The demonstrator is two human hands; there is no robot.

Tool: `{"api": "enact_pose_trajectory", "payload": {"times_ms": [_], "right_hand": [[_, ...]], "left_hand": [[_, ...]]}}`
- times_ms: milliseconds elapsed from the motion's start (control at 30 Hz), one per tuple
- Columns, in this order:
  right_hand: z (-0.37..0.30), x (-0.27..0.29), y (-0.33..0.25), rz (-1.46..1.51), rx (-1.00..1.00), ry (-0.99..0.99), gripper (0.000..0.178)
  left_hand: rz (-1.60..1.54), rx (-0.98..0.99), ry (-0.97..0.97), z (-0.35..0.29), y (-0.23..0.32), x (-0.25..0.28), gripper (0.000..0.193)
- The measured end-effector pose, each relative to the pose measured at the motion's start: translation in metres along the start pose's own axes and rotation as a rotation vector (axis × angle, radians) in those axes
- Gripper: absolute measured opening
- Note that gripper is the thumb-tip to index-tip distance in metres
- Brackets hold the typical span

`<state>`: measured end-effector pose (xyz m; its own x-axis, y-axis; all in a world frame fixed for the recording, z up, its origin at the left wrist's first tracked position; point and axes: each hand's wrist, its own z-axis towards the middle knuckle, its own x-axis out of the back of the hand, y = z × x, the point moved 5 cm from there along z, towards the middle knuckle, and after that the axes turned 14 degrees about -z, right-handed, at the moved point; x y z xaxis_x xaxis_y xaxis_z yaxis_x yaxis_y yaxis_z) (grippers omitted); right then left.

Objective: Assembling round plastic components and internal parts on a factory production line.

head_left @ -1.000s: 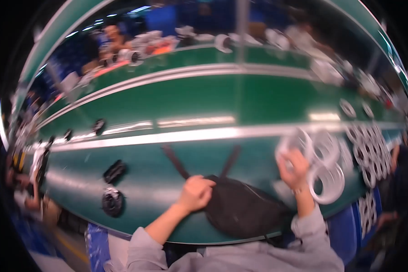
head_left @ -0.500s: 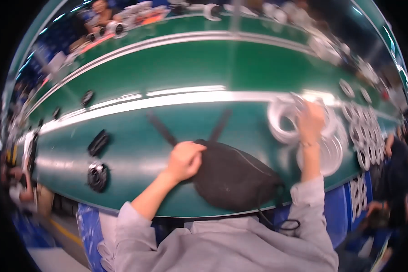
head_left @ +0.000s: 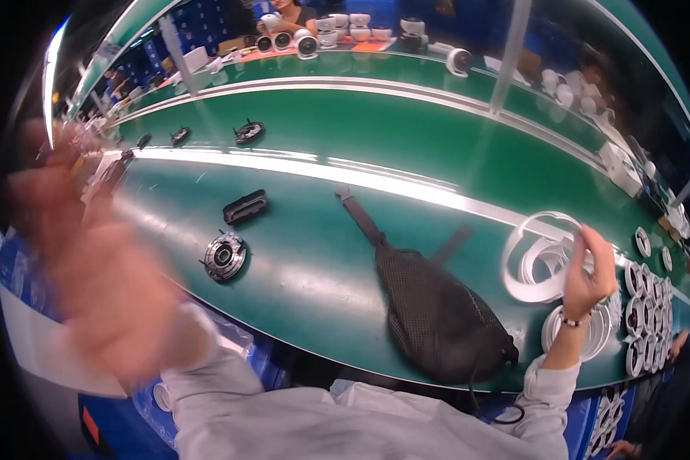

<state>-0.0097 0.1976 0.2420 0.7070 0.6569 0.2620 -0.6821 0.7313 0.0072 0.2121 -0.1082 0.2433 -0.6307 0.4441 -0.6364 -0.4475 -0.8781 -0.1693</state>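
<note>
My right hand (head_left: 593, 270) grips a white plastic ring (head_left: 523, 285), raised on its side above other white rings (head_left: 548, 326) stacked on the green bench. My left hand (head_left: 115, 284) is lifted at the far left, large and smeared by motion; its fingers cannot be made out. A black mesh waist bag (head_left: 437, 318), its strap stretched away from me, lies on the bench between my hands. Nearer the left hand are a round black and silver part (head_left: 225, 256) and a black oblong part (head_left: 246, 206).
A green conveyor belt (head_left: 360, 123) runs beyond the bench, carrying a round black part (head_left: 249, 133) and smaller ones. Rows of white rings with dark centres (head_left: 646, 318) stand at right. Across the belt, a person (head_left: 291, 15) handles white round housings. Blue bins sit below the bench edge.
My left hand has left the bag and swung up to the far left. My right hand has lifted a white ring off the stack. The whole view has turned leftward.
</note>
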Motion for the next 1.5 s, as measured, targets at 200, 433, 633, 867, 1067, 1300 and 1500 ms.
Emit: {"api": "enact_pose_trajectory", "payload": {"times_ms": [200,433,633,867,1067,1300,1500], "right_hand": [[-0.037,-0.067,-0.055,0.357,0.222,-0.282,0.017],[-0.091,-0.125,-0.01,0.408,-0.255,-0.666,0.011],[-0.136,-0.133,0.004,0.374,-0.343,-0.818,0.011],[-0.116,-0.111,-0.005,0.373,-0.211,-0.814,0.047],[-0.11,-0.093,-0.031,0.332,-0.06,-1.142,0.087],[-0.126,-0.099,-0.015,0.479,-0.009,-1.216,0.09],[-0.134,-0.104,-0.025,0.536,-0.082,-1.312,0.095]], "left_hand": [[-0.383,0.056,-0.049,-0.017,0.01,0.03,0.039],[-0.72,0.138,-0.126,-0.026,0.023,0.047,0.038],[-0.855,0.32,-0.136,-0.003,0.051,0.032,0.036],[-1.229,0.493,-0.123,0.04,0.06,0.072,0.035],[-1.5,0.671,-0.045,0.083,0.068,0.085,0.034],[-1.676,0.747,-0.023,0.078,0.077,0.044,0.033],[-1.837,0.941,-0.013,0.084,0.081,0.024,0.033]]}}
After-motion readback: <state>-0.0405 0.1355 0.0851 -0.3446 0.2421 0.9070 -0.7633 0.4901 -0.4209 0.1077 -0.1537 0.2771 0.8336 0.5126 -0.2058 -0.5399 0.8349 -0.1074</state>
